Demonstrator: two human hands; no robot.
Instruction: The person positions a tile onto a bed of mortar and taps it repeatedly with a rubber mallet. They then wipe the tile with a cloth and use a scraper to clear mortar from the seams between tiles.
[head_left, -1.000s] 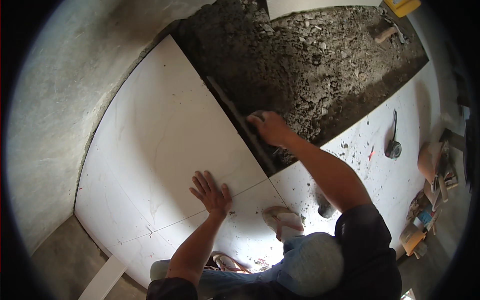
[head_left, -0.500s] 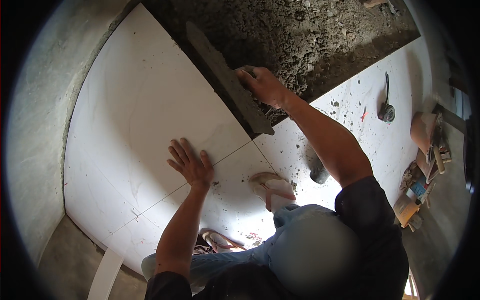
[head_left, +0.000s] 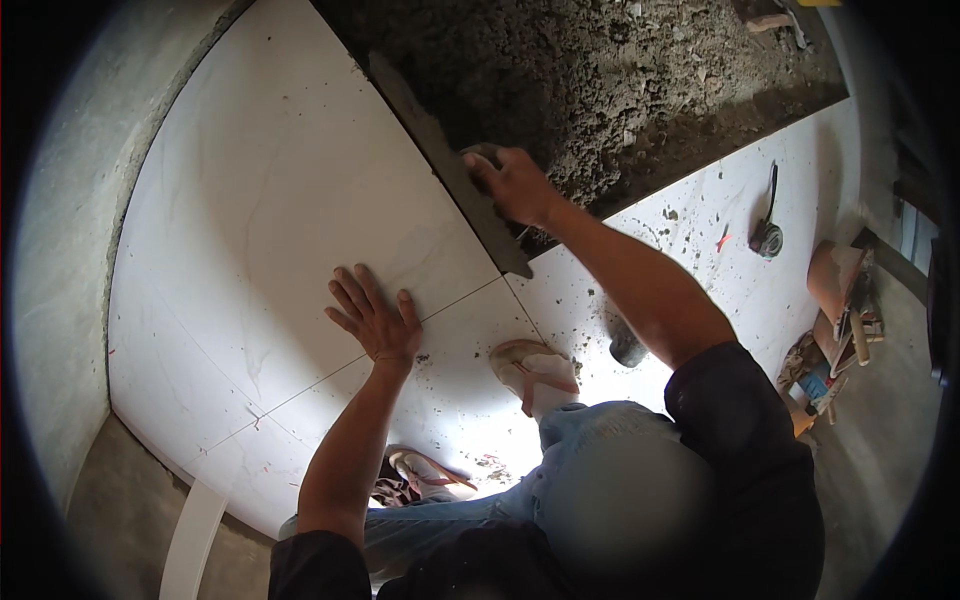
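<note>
My left hand (head_left: 377, 317) rests flat with spread fingers on a large white tile (head_left: 240, 190), near its joint. My right hand (head_left: 515, 185) is closed round the grip of a long, narrow float (head_left: 445, 165) coated in grey mortar; the grip is mostly hidden by my fingers. The float lies along the tile's right edge, over the dark mortar bed (head_left: 590, 90). Its near end reaches the corner where the tile joints meet.
Bits of mortar dot the tiles on the right, where a black round tool with a handle (head_left: 767, 238) lies. A dark lump (head_left: 628, 347) sits by my right arm. Piled tools (head_left: 830, 320) stand at the right wall. My sandalled foot (head_left: 535, 375) is close to the joint.
My right hand has brought the float left against the tile's edge, closing the dark gap between them. My left hand stays flat on the tile. The view has shifted slightly.
</note>
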